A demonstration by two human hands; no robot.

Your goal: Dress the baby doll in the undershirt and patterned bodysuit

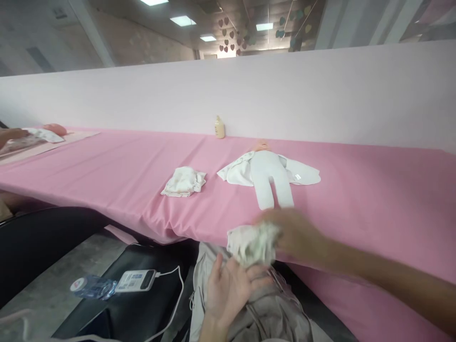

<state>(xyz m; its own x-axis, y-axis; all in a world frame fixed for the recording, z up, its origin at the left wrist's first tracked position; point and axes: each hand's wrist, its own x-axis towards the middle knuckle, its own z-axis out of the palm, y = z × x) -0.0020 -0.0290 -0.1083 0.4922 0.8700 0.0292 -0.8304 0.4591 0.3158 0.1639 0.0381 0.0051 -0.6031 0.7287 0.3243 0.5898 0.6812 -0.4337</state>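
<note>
My right hand (pixel 281 232), blurred by motion, grips a crumpled white cloth (pixel 249 244) with pale green patches over my lap. Just below it my left hand (pixel 235 285) lies palm up with fingers spread, its fingertips at or near the cloth's lower edge; whether they touch I cannot tell. Beyond my hands a baby doll (pixel 269 173) with a white body lies on its back, legs toward me, on a spread white baby garment (pixel 240 172). To the doll's left sits a folded stack of white cloth (pixel 184 181).
A pink-covered table (pixel 117 166) runs along a white partition (pixel 160 99). A small bottle (pixel 219 128) stands at the back. On a black chair (pixel 142 304) at left lie a water bottle (pixel 94 287) and a cabled white device (pixel 136 280). Another person's hand (pixel 12 135) touches another doll far left.
</note>
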